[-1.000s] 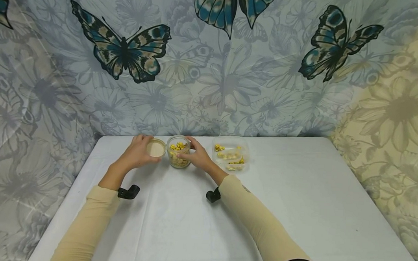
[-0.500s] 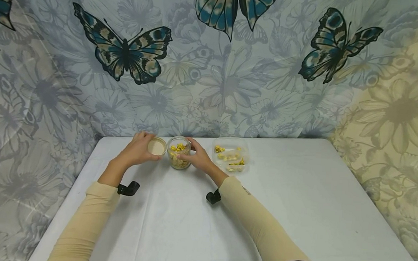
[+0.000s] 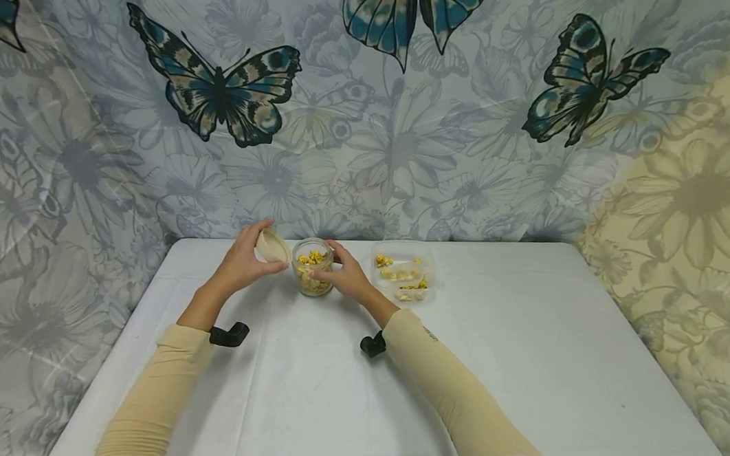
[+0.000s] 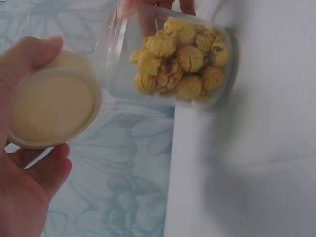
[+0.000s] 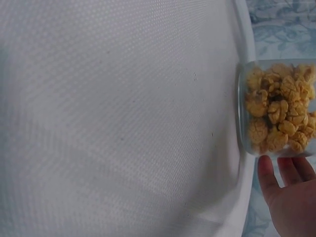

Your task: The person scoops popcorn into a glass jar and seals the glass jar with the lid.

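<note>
A clear jar (image 3: 312, 284) filled partway with yellow popcorn (image 4: 182, 59) stands upright and uncovered near the table's back edge. My right hand (image 3: 349, 275) grips the jar from its right side, thumb in front and fingers behind. Just left of the jar, my left hand (image 3: 242, 259) holds a round, pale jar lid (image 3: 272, 246) by its rim, between thumb and fingers. The lid is tilted, and in the left wrist view its flat cream face shows beside the jar's mouth. Part of the right hand is cut off in the right wrist view.
Right of the jar sits a clear plastic compartment tray (image 3: 428, 259) with several pieces of popcorn in it. A white cloth covers the table (image 3: 520, 346). Directly behind the table's back edge hangs a butterfly-print curtain (image 3: 400, 147).
My left hand has turned and lifted slightly, tilting the lid more steeply next to the jar. The right hand keeps its hold on the jar, and the tray has stayed put.
</note>
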Demonstrator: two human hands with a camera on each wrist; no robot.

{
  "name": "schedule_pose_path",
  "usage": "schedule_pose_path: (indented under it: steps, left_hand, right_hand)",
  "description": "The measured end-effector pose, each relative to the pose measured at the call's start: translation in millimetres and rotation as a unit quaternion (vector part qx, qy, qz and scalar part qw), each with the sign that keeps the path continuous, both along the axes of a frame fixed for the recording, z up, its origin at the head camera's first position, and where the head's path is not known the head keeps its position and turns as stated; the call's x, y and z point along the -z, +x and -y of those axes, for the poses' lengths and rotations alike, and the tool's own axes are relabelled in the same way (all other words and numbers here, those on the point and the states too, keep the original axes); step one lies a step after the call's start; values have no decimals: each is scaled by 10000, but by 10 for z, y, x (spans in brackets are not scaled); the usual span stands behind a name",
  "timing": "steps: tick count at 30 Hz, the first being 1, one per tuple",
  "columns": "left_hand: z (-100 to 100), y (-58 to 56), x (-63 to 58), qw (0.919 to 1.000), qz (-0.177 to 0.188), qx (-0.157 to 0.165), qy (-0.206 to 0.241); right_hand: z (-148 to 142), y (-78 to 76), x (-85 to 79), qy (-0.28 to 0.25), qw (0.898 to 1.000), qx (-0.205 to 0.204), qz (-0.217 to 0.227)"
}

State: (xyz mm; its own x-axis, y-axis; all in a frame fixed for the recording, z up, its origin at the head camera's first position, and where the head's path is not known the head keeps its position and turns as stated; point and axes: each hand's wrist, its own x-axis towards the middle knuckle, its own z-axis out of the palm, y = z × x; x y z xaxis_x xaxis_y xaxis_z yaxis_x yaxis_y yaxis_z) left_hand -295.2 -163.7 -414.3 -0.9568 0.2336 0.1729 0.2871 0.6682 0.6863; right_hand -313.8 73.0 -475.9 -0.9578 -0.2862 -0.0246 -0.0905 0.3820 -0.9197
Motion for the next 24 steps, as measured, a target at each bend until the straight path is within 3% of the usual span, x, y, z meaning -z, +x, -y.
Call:
schedule_pose_path:
  steps: [8, 13, 18, 24]
  left_hand:
    - [-144, -39, 112, 9910, 60, 28, 1339]
    - [-195, -64, 138, 9831, -6, 49, 1831]
    - [-242, -91, 120, 9824, -23, 112, 1867]
    - [-331, -121, 95, 9908, -178, 312, 1305]
  right_hand:
    - [-10, -10, 22, -49, 9999, -80, -74]
    - [-7, -17, 9, 10, 9998, -109, -174]
    - [-13, -23, 6, 42, 9998, -91, -176]
    - [-19, -26, 46, -72, 9998, -133, -142]
